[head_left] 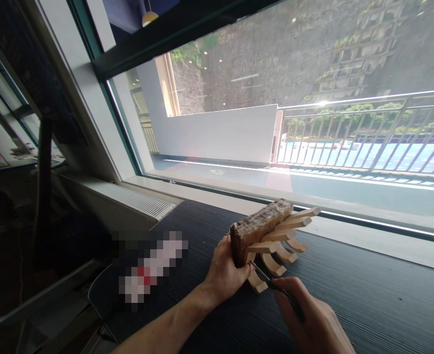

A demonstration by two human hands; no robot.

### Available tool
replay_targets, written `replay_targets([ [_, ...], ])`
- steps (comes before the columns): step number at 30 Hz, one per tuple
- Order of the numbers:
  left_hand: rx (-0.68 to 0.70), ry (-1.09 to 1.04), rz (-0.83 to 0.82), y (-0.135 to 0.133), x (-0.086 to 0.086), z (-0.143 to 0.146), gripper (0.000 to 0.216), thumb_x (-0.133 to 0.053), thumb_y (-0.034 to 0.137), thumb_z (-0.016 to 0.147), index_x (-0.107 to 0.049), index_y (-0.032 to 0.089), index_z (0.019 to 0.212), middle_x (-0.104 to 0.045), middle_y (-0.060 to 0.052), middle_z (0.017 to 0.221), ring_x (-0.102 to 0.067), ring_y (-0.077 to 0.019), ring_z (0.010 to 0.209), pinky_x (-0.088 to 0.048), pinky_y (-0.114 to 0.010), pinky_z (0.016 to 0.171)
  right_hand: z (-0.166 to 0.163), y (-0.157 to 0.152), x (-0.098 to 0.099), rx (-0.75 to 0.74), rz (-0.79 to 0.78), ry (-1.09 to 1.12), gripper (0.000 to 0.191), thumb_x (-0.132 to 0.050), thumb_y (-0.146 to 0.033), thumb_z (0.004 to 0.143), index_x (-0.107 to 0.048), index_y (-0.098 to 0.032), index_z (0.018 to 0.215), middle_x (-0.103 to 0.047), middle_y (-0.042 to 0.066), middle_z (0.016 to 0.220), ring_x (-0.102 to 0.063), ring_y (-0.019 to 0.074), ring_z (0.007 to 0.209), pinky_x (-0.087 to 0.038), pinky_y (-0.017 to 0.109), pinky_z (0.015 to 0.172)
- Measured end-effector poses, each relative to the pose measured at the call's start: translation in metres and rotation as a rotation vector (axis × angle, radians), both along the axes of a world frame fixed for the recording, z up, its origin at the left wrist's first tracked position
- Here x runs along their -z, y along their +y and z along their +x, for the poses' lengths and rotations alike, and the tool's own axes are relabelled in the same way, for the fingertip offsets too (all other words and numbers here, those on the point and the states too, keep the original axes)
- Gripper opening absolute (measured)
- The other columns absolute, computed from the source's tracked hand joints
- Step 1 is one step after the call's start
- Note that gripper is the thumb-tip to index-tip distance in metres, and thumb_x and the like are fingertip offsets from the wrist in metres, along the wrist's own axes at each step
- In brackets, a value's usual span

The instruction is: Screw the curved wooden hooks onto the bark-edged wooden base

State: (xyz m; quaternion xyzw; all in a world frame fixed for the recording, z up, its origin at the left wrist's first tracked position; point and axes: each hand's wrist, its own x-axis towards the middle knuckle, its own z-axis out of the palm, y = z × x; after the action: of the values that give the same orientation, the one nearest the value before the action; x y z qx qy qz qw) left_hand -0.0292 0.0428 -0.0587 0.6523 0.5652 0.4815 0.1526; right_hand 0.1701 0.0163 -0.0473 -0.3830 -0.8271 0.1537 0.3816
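Observation:
My left hand [226,269] is closed around the near end of a bark-covered wooden block [263,223], its thumb at the lower corner. Several pale curved wooden prongs [272,263] stick out from the block's right side in rows. In my right hand [309,309] is a slim dark-handled tool [294,302], with the fingers closed on it. Its thin front end reaches the nearest prong, close to my left thumb. Whether that end is a blade or a file I cannot tell.
Beneath my hands is a dark grooved table [368,295]. A blurred-out pale and red object [152,270] lies on its left part. A large window [276,73] stands behind the table, with a white vented ledge [136,194] at the left. Outside is a metal railing [368,132].

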Motion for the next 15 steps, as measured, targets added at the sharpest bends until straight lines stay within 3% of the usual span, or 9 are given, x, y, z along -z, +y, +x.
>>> replay_targets([
  [4, 0.006, -0.002, 0.011, 0.0009, 0.0010, -0.0006, 0.054, -0.069, 0.018, 0.063, -0.052, 0.022, 0.113, -0.058, -0.005, 0.113, -0.051, -0.0262, 0.112, -0.041, -0.043, 0.100, -0.0025, 0.0039, 0.0026, 0.103, -0.245, 0.200, 0.024, -0.044, -0.040, 0.089, -0.058, -0.021, 0.091, -0.068, 0.000, 0.070, -0.065, 0.0135, 0.064, -0.049, 0.018, 0.056],
  [7, 0.006, -0.011, 0.014, 0.0011, 0.0012, -0.0008, 0.054, -0.069, 0.017, 0.062, -0.052, 0.022, 0.113, -0.058, -0.005, 0.113, -0.052, -0.0258, 0.111, -0.041, -0.042, 0.099, -0.0018, 0.0058, 0.0042, 0.138, -0.238, 0.126, 0.025, -0.044, -0.042, 0.088, -0.058, -0.021, 0.095, -0.066, -0.001, 0.063, -0.062, 0.0132, 0.053, -0.046, 0.019, 0.048],
  [11, 0.016, -0.007, 0.030, 0.0003, 0.0000, -0.0010, 0.055, -0.070, 0.017, 0.062, -0.052, 0.024, 0.114, -0.058, -0.004, 0.113, -0.052, -0.0247, 0.110, -0.042, -0.041, 0.098, -0.0008, 0.0020, 0.0031, 0.159, 0.114, -0.103, 0.020, -0.053, -0.031, 0.083, -0.054, -0.024, 0.101, -0.067, -0.003, 0.063, -0.062, 0.0132, 0.046, -0.042, 0.019, 0.042],
  [15, 0.016, 0.007, 0.036, -0.0003, -0.0004, -0.0011, 0.056, -0.069, 0.017, 0.063, -0.051, 0.024, 0.115, -0.058, -0.004, 0.113, -0.052, -0.0241, 0.110, -0.043, -0.040, 0.098, -0.0004, 0.0006, -0.0020, 0.069, 0.471, -0.205, 0.011, -0.045, -0.019, 0.085, -0.054, -0.024, 0.091, -0.063, -0.004, 0.061, -0.060, 0.0117, 0.046, -0.040, 0.021, 0.046],
])
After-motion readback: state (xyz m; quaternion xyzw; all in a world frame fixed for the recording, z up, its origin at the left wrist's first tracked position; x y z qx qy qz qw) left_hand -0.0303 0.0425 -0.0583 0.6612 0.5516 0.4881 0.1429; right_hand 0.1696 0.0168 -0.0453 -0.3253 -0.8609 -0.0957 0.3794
